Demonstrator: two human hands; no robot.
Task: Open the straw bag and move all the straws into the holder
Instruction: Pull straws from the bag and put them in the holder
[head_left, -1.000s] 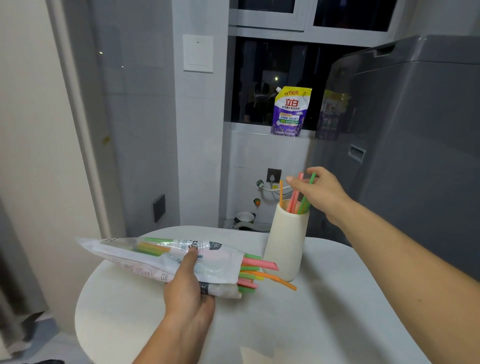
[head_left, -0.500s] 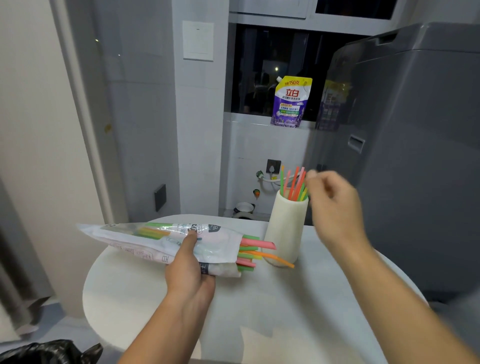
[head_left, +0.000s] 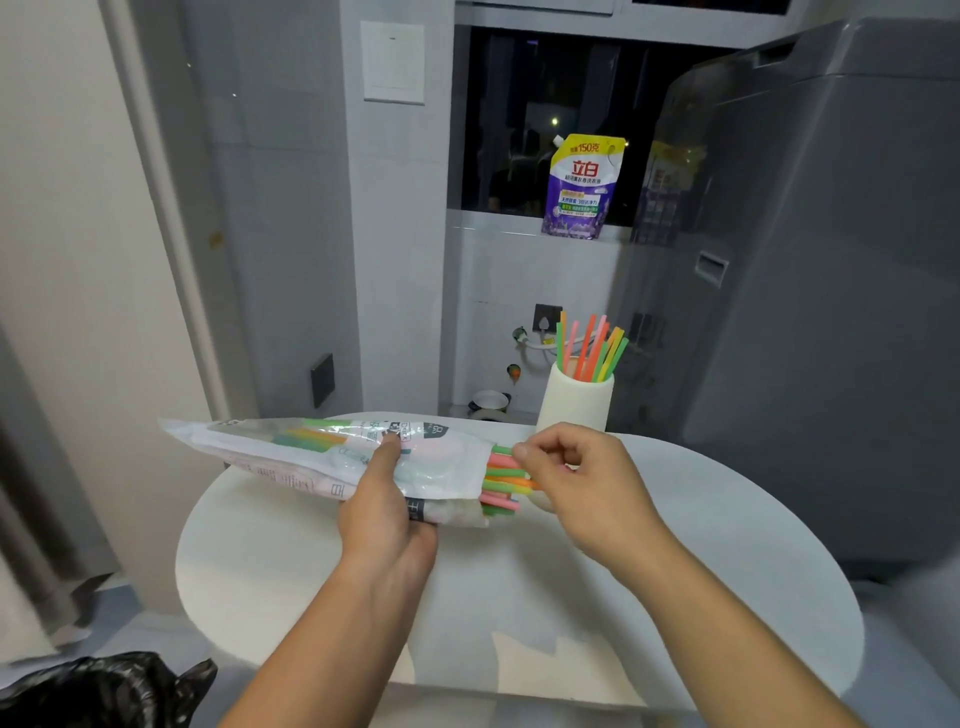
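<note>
While the left hand (head_left: 384, 514) grips the straw bag (head_left: 311, 457), the right hand (head_left: 587, 488) pinches straws (head_left: 501, 475) poking from its open end. Beyond the right hand stands the holder (head_left: 574, 402), partly filled.

a home laundry corner: washing machine (head_left: 831, 291), detergent pouch (head_left: 582, 187) on sill.

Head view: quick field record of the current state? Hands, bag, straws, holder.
left hand: grips straw bag mid-length
bag pose: lying sideways, open mouth toward the right hand
bagged straws: ends stick out of the mouth
right hand: fingers curled at those ends; grip unclear
holder: upright on white table, behind right hand
straws in holder: several; green, pink, orange
task: unfinished
</note>
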